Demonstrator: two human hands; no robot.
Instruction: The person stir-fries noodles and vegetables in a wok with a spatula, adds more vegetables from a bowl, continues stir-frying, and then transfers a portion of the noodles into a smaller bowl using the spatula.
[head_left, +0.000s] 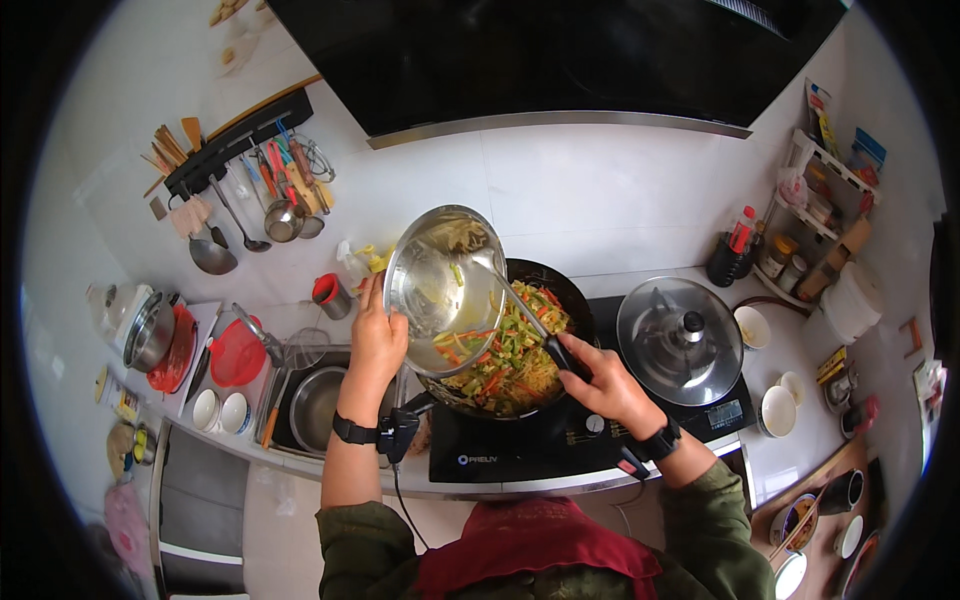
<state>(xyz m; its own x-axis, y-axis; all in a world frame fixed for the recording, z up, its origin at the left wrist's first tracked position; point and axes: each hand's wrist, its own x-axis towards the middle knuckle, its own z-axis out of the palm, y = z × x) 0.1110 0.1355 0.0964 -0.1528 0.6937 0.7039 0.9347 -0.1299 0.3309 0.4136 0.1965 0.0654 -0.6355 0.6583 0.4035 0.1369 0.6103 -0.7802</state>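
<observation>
My left hand (380, 330) grips the rim of a stainless steel bowl (431, 300), tilted over a dark wok (577, 296). Strips of vegetable and some pale food cling inside the bowl. The black handle of a metal cooking utensil (529, 315) is in my right hand (606, 384), and the utensil's head is inside the bowl. In the wok lie noodles with chopped green and orange vegetables (517, 367). The wok stands on the left side of a black cooktop (487, 457). A glass lid with a black knob (660, 360) rests on the cooktop's right side.
At the left is a sink (281, 435) holding a metal basin (319, 409), beside a red plastic basket (238, 352). Utensils hang from a wall rack (240, 139). Small bowls (778, 411) and a shelf of jars (810, 217) are at the right. A range hood (555, 67) overhangs the cooktop.
</observation>
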